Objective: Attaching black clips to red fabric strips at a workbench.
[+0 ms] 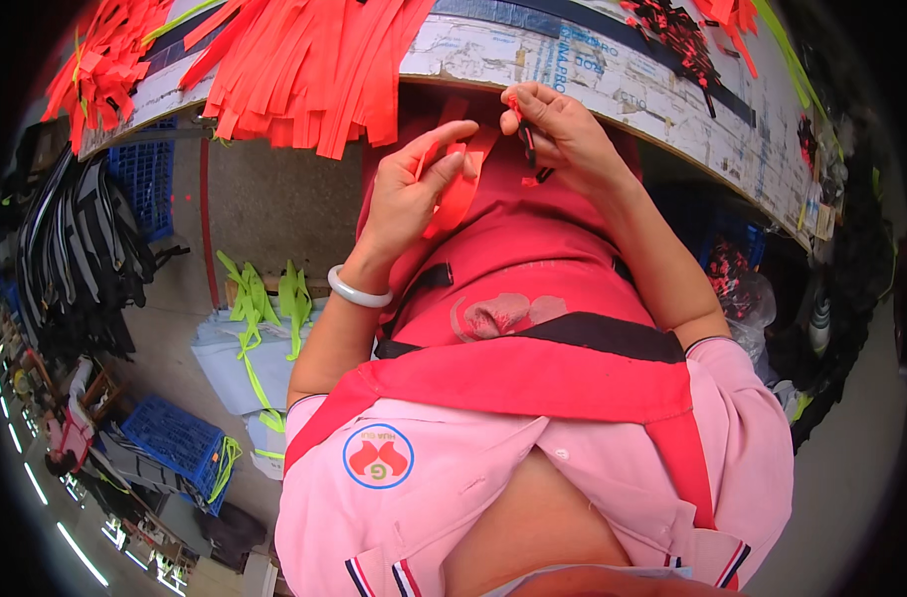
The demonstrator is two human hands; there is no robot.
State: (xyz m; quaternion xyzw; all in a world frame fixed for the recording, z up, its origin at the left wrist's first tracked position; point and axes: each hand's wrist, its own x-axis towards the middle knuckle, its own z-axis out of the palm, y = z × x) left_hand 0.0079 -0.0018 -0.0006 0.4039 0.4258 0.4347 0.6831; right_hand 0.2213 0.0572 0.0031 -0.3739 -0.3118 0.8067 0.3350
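Over my lap, my left hand [424, 184], with a white bangle on its wrist, has its fingers bent around a bright red-orange fabric strip [455, 207]. The strip hangs down from the palm against the red apron [533, 229]. To its right, my right hand [568, 139] pinches a small black and red cord-like piece [529, 144] between thumb and fingers. The lower black end of that piece dangles below the fingertips; its exact kind is too small to tell. The two hands are a short way apart, just in front of the table edge.
Ahead is a worn table [473, 50] covered with printed sheeting. A pile of red-orange strips [314, 80] overhangs its edge, and small black and red pieces [672, 40] lie at right. Black straps [76, 249], blue crates [175, 448] and pale fabric with lime ties [235, 358] are at left.
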